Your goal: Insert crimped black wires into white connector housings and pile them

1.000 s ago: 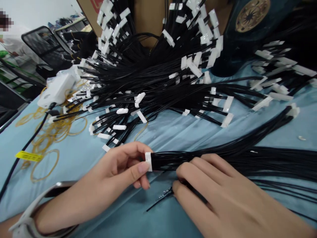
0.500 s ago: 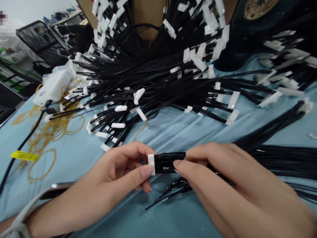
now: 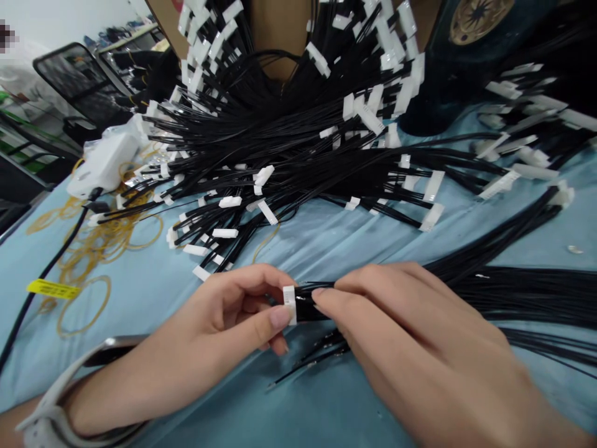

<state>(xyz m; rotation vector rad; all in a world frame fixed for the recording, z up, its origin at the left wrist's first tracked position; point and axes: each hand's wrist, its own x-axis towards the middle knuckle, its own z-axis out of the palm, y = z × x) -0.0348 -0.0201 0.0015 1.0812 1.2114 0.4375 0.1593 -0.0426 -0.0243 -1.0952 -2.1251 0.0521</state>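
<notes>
Between the thumb and fingers of my left hand (image 3: 237, 317) is a white plastic connector (image 3: 289, 305), standing upright. Black wires (image 3: 310, 309) run out of its right side toward my right hand (image 3: 396, 330). The right thumb and fingers are pinched on these wires close to the connector; whether they grip a single wire or several is hidden. Below the right fingers, loose black wires with small metal tips (image 3: 308, 359) fan out toward the left. More long black wires (image 3: 536, 295) stretch off to the right from behind the right hand.
A large heap of black wire harnesses (image 3: 280, 137) with white connectors fills the back. Yellow rubber bands (image 3: 84, 267) and a white power strip (image 3: 105, 165) lie at left, near a black cable with a yellow tag (image 3: 53, 289). A dark container (image 3: 433, 81) stands behind, on blue cloth (image 3: 224, 398).
My right hand has moved left along the wires, closer to the connector. The left hand keeps its hold on the connector. The whole view has shifted slightly.
</notes>
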